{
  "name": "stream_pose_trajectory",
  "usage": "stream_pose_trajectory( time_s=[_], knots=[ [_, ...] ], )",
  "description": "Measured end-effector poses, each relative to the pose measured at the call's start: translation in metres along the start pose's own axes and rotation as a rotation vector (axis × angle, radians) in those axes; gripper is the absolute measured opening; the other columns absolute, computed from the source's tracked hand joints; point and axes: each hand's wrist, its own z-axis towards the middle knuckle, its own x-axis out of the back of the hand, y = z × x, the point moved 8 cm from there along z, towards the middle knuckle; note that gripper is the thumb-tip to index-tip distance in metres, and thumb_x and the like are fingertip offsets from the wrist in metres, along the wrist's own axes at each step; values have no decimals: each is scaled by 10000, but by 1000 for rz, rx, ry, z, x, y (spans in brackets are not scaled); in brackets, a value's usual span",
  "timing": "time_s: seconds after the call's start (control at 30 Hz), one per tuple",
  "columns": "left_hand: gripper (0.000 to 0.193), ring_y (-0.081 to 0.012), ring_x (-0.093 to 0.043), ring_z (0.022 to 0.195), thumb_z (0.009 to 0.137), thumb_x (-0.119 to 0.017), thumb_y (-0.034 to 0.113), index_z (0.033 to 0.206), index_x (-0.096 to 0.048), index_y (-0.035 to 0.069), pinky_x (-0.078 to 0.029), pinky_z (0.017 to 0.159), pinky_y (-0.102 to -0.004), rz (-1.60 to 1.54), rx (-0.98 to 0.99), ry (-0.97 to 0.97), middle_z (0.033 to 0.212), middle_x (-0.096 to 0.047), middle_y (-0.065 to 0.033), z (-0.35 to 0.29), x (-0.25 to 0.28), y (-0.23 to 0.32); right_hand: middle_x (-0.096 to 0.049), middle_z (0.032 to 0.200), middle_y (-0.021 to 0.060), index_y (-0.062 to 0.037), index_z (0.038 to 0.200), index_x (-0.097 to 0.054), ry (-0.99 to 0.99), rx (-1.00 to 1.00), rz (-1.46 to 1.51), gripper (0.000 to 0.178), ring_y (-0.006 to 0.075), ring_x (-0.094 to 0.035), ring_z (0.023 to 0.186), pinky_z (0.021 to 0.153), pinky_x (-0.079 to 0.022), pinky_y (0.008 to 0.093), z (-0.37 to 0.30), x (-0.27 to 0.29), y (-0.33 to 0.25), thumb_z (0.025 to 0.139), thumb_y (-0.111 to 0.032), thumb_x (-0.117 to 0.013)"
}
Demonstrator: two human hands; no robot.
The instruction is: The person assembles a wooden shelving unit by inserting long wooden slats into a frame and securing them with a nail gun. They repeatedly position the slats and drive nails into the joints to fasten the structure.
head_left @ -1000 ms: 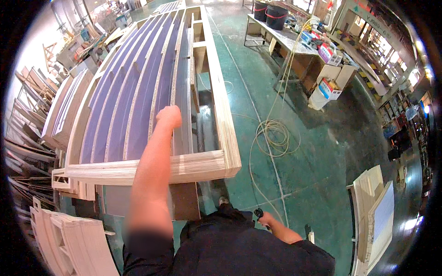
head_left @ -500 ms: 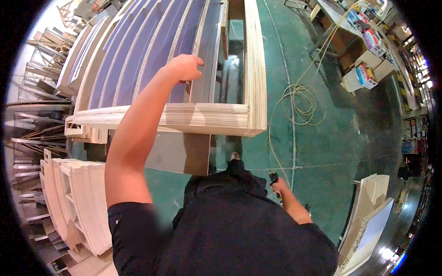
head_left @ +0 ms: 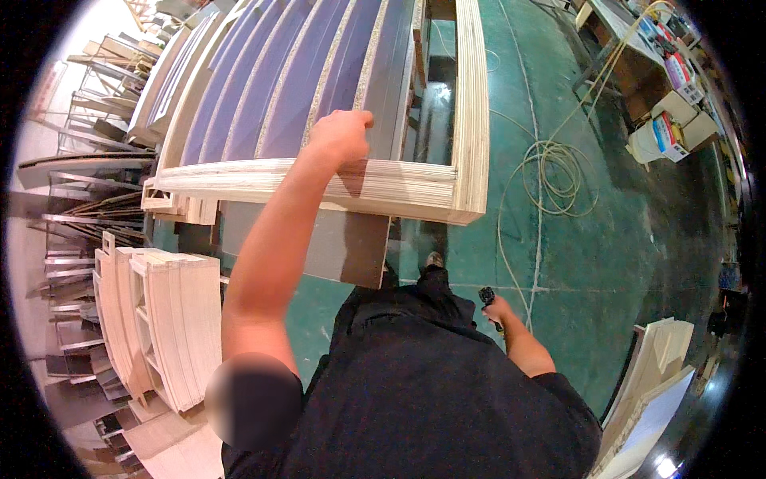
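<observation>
My left hand (head_left: 343,137) reaches over a large pale plywood frame (head_left: 399,177) and is closed at the near end of a thin speckled board strip (head_left: 369,76). The palm and the strip's end are hidden under the fingers. More such strips run lengthwise in the frame, with bluish-purple panel (head_left: 339,72) showing between them. Down at my right side, my right hand (head_left: 500,310) is wrapped round the grip of a black pistol-shaped tool (head_left: 487,296) with a round head. A pale hose runs close by that hand.
A coiled hose (head_left: 558,180) lies on the green floor to the right. Beyond it are a workbench (head_left: 614,28) and a white bucket (head_left: 650,144). Plywood frames (head_left: 179,319) stand at left, and boards (head_left: 650,391) lean at lower right. A grey-brown board (head_left: 363,247) sits below the frame.
The view has shifted, so the frame sits farther right and higher. My left hand is closer to the frame's front rail. My right hand still holds the black tool, its round head now facing up.
</observation>
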Motion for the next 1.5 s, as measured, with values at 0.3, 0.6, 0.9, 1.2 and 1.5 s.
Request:
stream_pose_trajectory(
  time_s=[0.3,0.6,0.9,1.2,1.5],
  knots=[
    [510,-367,-682,1146,809,-709,131,1312,-658,200,-553,979,-469,4,12,-49,1213,-726,-162,-1,0,8,-682,739,107,-90,1155,-660,-20,-94,3,393,230,-655,537,478,-503,406,17,0,13,778,-48,-761],
    [545,-351,-679,1172,931,-706,390,1424,-563,207,-568,945,-488,61,-41,1,1246,-711,-166,-28,29,13,-644,739,102,-26,1004,-624,7,-111,81,216,206,-613,567,506,-496,389,-5,16,-1,803,-8,-699],
    [1162,-346,-193,1577,606,-904,593,1562,-417,148,-170,1237,-664,145,-671,138,1702,-247,-95,-76,17,-48,-645,762,73,-25,964,-638,49,-173,132,153,206,-594,553,492,-490,408,-63,124,-45,872,-94,-739],
    [1042,-314,-288,1539,591,-905,431,1483,-482,99,-175,1199,-742,-86,-817,188,1686,-306,0,-57,-6,-58,-633,845,21,-47,1213,-625,478,264,180,355,158,-613,626,571,-531,335,-286,260,-319,938,-208,-781],
    [962,-269,-599,1294,587,-882,358,1432,-497,105,-239,1144,-771,-216,-798,120,1662,-351,24,-56,-9,-66,-684,1169,90,-46,1399,-549,259,473,-407,664,179,-663,1030,931,-539,357,-371,184,-561,800,-32,-835]
  ],
)
